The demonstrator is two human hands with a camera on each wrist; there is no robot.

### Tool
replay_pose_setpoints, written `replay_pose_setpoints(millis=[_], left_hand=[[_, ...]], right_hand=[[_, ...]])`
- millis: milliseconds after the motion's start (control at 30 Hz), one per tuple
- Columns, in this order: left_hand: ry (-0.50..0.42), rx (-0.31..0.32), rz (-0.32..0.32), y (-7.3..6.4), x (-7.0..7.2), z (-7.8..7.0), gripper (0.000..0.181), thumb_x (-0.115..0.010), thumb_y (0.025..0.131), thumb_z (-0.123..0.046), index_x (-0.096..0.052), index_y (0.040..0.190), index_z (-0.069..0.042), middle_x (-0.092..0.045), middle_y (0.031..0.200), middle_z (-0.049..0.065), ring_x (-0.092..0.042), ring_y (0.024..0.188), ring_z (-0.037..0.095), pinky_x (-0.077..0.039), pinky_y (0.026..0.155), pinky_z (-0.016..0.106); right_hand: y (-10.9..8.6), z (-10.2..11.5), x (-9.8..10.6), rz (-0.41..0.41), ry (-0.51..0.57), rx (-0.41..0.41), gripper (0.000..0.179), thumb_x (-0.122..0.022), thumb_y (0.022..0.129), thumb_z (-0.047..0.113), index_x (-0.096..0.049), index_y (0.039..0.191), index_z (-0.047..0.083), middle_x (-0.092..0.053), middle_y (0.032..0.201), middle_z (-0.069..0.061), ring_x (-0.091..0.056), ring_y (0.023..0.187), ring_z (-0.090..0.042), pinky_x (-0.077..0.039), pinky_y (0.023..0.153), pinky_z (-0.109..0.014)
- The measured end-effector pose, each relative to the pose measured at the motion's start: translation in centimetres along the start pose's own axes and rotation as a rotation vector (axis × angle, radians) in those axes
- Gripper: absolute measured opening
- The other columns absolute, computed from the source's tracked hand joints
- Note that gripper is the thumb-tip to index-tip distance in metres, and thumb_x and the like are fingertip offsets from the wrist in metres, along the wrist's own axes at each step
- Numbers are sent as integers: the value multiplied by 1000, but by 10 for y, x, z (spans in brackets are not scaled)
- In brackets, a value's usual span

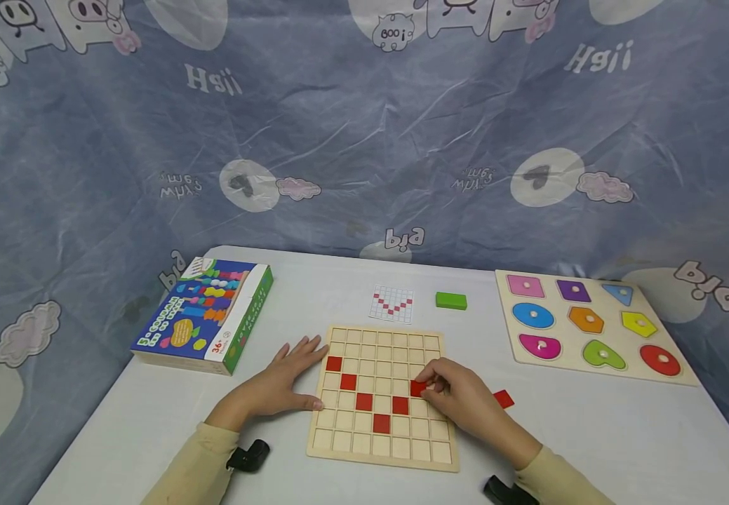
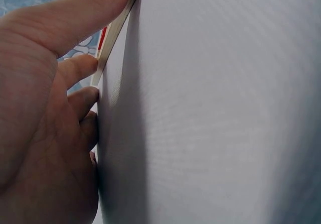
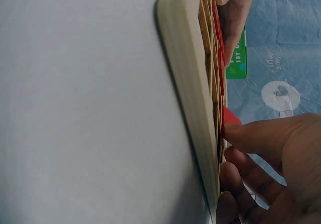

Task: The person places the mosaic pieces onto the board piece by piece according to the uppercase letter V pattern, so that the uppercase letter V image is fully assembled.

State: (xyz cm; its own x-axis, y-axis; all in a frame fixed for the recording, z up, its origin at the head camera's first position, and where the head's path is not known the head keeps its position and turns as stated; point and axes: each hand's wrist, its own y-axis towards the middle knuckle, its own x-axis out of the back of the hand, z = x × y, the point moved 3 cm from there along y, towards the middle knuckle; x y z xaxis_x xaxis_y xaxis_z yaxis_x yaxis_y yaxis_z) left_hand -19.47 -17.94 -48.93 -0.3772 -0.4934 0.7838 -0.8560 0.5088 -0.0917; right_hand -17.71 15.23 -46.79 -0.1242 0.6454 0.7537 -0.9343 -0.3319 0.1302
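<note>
A wooden grid board lies on the white table, with several red square tiles set in its cells in a slanting V. My right hand pinches another red tile between thumb and fingers over a cell on the right side. In the right wrist view that red tile stands tilted, one corner up. At the board's left edge my left hand rests with fingers spread, thumb and fingertips right at the frame. One loose red tile lies on the table, just beyond my right wrist.
Behind the board lie a small card with a red V pattern on a grid and a green block. A blue game box stands at the left. A shape puzzle board with colourful knobbed pieces occupies the right.
</note>
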Motion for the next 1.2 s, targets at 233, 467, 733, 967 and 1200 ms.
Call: replay_pose_setpoints(millis=[233,467,733,967,1200], left_hand=[[7,-3,1,0,0,0,102,-81,80,-53,-32,161,-17,-16,170,9,-6,157,33,0,126,55],[7,-8,5,0,0,0,102,-82,80,-53,-31,161,-18,-16,170,9,-6,157,33,0,126,55],[-10,-15,2,-1,1,1,101,-83,80,-50,-33,161,-16,-17,169,11,-7,156,34,0,125,57],[-10,-10,-2,0,0,1,101,-82,80,-52,-33,161,-17,-18,169,10,-7,156,34,0,125,57],[-3,2,-2,0,0,1,102,-82,79,-53,-33,161,-19,-18,169,8,-6,157,33,0,126,55]], right_hand=[[0,0,-1,-5,-15,-17,26,-81,83,4,-70,95,23,-59,88,9,-53,76,-9,-47,65,-21],[0,-1,-1,17,-36,-17,23,-80,86,8,-73,100,25,-62,95,13,-56,80,-10,-50,70,-22],[0,0,-2,32,-45,8,19,-79,88,11,-75,101,24,-61,98,14,-56,80,-10,-50,70,-22],[0,0,-2,46,-55,-10,21,-79,88,10,-76,103,24,-61,99,14,-55,82,-10,-49,71,-22],[0,0,-2,60,-61,-34,21,-79,88,11,-78,104,24,-60,99,14,-54,83,-9,-48,71,-22]])
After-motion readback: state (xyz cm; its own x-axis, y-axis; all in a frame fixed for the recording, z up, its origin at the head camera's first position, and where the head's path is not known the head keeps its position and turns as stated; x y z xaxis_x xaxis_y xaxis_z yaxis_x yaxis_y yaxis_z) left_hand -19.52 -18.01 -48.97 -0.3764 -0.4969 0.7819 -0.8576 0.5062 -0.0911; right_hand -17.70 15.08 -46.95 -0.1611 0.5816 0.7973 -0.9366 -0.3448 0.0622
